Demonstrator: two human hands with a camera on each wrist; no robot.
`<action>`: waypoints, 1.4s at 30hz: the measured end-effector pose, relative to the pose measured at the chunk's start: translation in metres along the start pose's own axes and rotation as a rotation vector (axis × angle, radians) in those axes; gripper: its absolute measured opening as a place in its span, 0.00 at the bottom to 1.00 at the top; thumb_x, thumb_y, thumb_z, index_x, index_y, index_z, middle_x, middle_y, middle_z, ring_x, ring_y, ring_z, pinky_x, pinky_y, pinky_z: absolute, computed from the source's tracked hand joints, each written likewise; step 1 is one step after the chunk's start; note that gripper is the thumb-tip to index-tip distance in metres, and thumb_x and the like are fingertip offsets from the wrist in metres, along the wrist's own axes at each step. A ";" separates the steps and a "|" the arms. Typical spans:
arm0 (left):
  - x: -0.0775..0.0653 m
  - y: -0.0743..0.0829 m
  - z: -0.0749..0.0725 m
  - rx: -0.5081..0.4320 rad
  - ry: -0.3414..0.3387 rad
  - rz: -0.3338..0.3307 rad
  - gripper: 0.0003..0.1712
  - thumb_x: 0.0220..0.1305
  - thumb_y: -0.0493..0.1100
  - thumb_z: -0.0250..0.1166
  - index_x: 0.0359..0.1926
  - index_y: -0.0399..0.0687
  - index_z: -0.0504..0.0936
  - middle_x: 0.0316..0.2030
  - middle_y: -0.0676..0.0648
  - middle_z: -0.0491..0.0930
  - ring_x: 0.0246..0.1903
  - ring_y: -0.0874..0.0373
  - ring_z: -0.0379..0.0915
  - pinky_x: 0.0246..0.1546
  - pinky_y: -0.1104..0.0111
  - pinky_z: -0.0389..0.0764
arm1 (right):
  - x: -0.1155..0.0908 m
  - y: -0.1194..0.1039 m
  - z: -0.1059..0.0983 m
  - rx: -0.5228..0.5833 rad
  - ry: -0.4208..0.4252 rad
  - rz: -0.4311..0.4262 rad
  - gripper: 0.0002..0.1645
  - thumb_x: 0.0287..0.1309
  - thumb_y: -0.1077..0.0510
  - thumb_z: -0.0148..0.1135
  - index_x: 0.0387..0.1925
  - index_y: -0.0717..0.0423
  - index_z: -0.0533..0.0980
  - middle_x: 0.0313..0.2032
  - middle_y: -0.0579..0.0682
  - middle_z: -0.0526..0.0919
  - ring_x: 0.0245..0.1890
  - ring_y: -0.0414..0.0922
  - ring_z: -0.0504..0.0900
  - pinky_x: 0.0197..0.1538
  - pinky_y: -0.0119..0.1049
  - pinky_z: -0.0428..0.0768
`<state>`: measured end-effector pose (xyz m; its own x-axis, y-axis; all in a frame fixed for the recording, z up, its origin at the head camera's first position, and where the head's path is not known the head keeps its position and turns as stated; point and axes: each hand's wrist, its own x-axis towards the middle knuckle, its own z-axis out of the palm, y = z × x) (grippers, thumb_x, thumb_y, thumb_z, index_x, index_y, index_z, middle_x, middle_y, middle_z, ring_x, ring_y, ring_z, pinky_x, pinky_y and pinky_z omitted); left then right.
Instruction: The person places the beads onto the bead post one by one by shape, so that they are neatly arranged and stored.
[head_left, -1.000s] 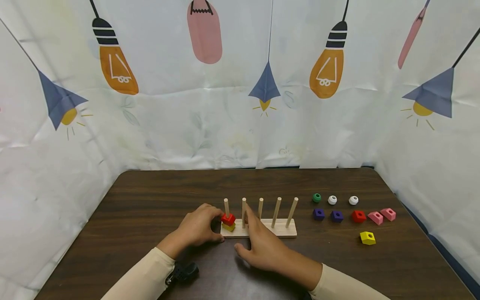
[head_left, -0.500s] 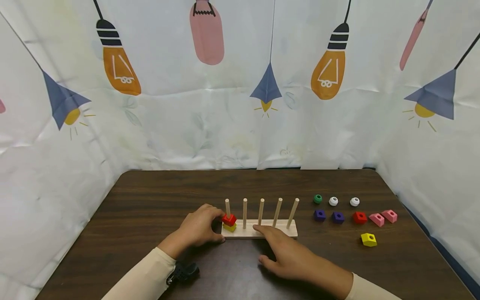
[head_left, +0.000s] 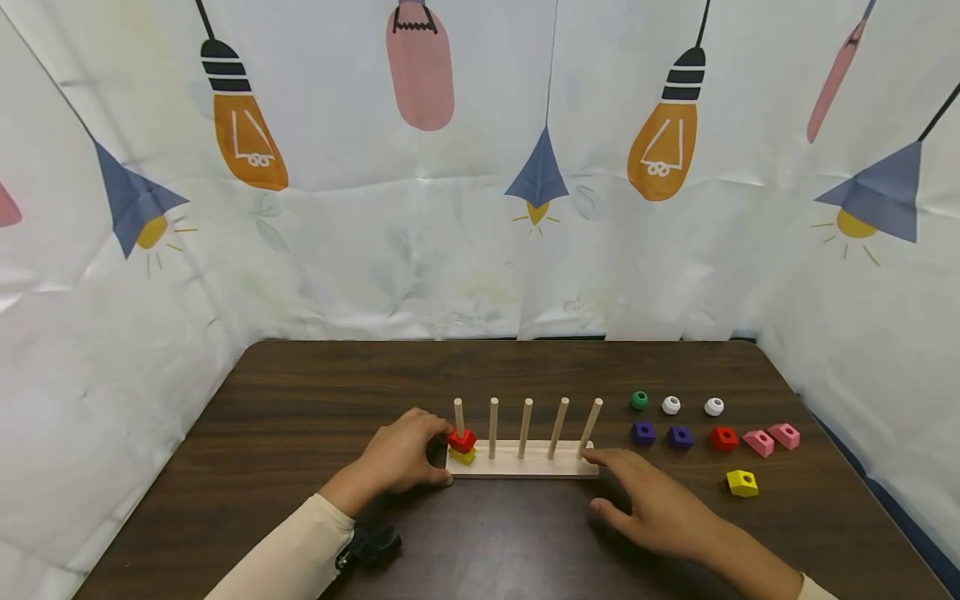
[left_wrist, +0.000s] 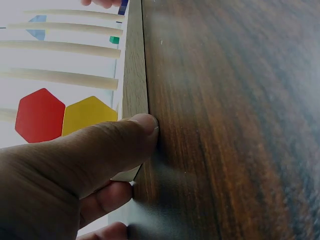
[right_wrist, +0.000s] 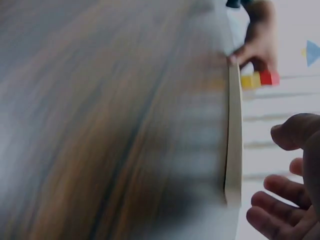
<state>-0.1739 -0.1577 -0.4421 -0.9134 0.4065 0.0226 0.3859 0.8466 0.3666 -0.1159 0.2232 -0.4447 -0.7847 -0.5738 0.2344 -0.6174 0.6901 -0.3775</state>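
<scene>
Left hand (head_left: 397, 454) pinching the pegboard (head_left: 522, 469), right hand (head_left: 652, 504) loose beside the nearest peg (head_left: 590, 425): one careless brush could skew it!

Pegboard (left_wrist: 135, 70) partly hidden, tabletop (right_wrist: 100, 110) blurred in right wrist view

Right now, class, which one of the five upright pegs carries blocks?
The leftmost peg, beside the left hand: it runs through a red block above a yellow block. The other four pegs are bare.
</scene>
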 end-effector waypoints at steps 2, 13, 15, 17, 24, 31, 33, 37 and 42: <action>0.000 0.000 0.000 0.000 0.001 0.004 0.32 0.41 0.53 0.86 0.50 0.57 0.85 0.49 0.54 0.82 0.56 0.53 0.74 0.43 0.44 0.80 | -0.007 0.010 -0.006 -0.041 0.047 0.010 0.36 0.61 0.51 0.74 0.67 0.51 0.71 0.61 0.45 0.78 0.60 0.46 0.78 0.56 0.49 0.80; 0.000 0.000 0.000 -0.003 0.005 0.002 0.32 0.42 0.53 0.86 0.50 0.57 0.85 0.49 0.53 0.82 0.56 0.52 0.73 0.44 0.44 0.79 | -0.046 0.051 -0.038 -0.140 0.132 0.170 0.35 0.53 0.54 0.79 0.61 0.54 0.75 0.55 0.48 0.82 0.54 0.49 0.81 0.50 0.54 0.81; 0.000 0.000 0.000 -0.003 0.007 0.003 0.31 0.42 0.53 0.86 0.50 0.57 0.85 0.49 0.53 0.82 0.56 0.52 0.73 0.44 0.43 0.79 | -0.052 0.057 -0.044 -0.146 0.134 0.186 0.35 0.53 0.53 0.80 0.61 0.55 0.75 0.55 0.48 0.82 0.54 0.50 0.81 0.50 0.54 0.80; 0.000 0.000 0.000 -0.002 0.008 0.006 0.32 0.41 0.53 0.86 0.50 0.57 0.85 0.49 0.53 0.82 0.56 0.52 0.73 0.44 0.44 0.79 | -0.058 0.062 -0.051 -0.154 0.134 0.201 0.35 0.52 0.51 0.80 0.60 0.55 0.76 0.54 0.49 0.82 0.53 0.52 0.81 0.49 0.54 0.80; -0.001 0.000 0.000 0.000 0.009 0.006 0.33 0.41 0.53 0.86 0.51 0.55 0.85 0.49 0.53 0.82 0.56 0.52 0.74 0.43 0.43 0.79 | -0.076 0.083 -0.068 -0.137 0.073 0.291 0.36 0.49 0.47 0.82 0.57 0.57 0.78 0.53 0.53 0.82 0.53 0.57 0.81 0.50 0.59 0.78; -0.001 0.001 0.000 0.001 0.006 0.004 0.32 0.42 0.53 0.85 0.51 0.55 0.85 0.49 0.53 0.82 0.56 0.52 0.73 0.43 0.44 0.79 | -0.095 0.106 -0.074 -0.186 0.078 0.279 0.35 0.40 0.45 0.86 0.50 0.51 0.81 0.48 0.46 0.84 0.45 0.47 0.84 0.43 0.47 0.82; -0.001 0.001 0.000 0.002 0.006 0.002 0.32 0.42 0.53 0.85 0.50 0.55 0.85 0.49 0.53 0.82 0.56 0.52 0.73 0.43 0.44 0.79 | -0.100 0.111 -0.075 -0.197 0.091 0.261 0.34 0.37 0.46 0.87 0.48 0.49 0.81 0.46 0.42 0.84 0.42 0.40 0.83 0.40 0.42 0.81; -0.001 0.001 0.000 0.001 0.008 0.003 0.32 0.42 0.53 0.85 0.50 0.56 0.85 0.48 0.54 0.82 0.55 0.53 0.74 0.42 0.44 0.79 | -0.107 0.119 -0.077 -0.185 0.059 0.283 0.33 0.36 0.47 0.87 0.46 0.50 0.81 0.43 0.40 0.84 0.39 0.33 0.81 0.38 0.38 0.81; 0.000 0.000 0.000 0.003 0.004 0.004 0.31 0.42 0.54 0.85 0.49 0.58 0.85 0.48 0.54 0.82 0.55 0.53 0.73 0.42 0.44 0.79 | -0.107 0.125 -0.081 -0.161 -0.041 0.411 0.30 0.40 0.49 0.85 0.44 0.53 0.80 0.42 0.45 0.86 0.38 0.38 0.84 0.40 0.39 0.83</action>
<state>-0.1737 -0.1577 -0.4426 -0.9123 0.4085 0.0283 0.3901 0.8461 0.3633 -0.1139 0.4068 -0.4444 -0.9659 -0.2525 0.0567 -0.2579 0.9226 -0.2869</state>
